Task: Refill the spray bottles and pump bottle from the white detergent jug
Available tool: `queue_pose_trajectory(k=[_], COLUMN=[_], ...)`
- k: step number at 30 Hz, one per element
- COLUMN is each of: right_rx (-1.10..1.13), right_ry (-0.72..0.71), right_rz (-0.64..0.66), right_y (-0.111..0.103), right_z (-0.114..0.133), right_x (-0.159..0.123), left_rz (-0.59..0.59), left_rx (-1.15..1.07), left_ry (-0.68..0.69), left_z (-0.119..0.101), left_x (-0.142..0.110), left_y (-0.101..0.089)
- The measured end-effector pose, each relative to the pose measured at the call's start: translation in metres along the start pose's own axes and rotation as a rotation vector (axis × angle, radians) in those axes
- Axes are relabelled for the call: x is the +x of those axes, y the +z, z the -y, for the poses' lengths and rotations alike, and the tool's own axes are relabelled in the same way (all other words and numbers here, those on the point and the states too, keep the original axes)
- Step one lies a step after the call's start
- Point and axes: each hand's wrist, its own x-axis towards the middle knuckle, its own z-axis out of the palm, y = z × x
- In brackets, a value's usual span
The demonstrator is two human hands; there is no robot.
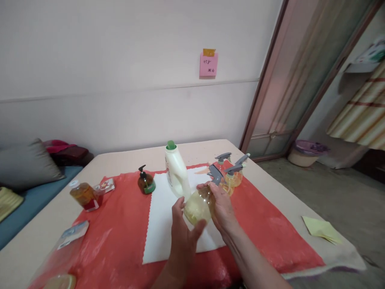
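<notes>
A clear round spray bottle with pale yellow liquid is tilted on its side between my hands, above the white cloth. My right hand is wrapped around it near the neck, below the grey trigger head. Around the bottle's base, my left hand is curled with thumb and fingers on either side. Just behind them stands a white jug with an open neck and something green in its mouth. Several more spray bottles with grey triggers stand close together, right of my right hand.
The white cloth lies on a red sheet over the table. On the left are a brown pump bottle, an amber-liquid bottle and a clear bag. Yellow paper lies by the right edge. A bin stands on the floor.
</notes>
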Motion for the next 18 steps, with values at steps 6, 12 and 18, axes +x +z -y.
queue_pose_trajectory(k=[6, 12, 18], right_rx=[-0.099, -0.070, 0.084], right_ry=[0.039, 0.051, 0.260], right_rz=[0.104, 0.212, 0.386], right_y=[0.003, -0.008, -0.017], right_z=[0.002, 0.013, 0.022], right_x=[-0.010, -0.009, -0.013], left_rz=[0.029, 0.120, 0.584], left_rx=[0.138, 0.151, -0.465], left_ry=[0.209, 0.028, -0.544], left_z=[0.000, 0.001, -0.006], left_x=[-0.008, -0.004, -0.013], left_y=[0.001, 0.002, 0.008])
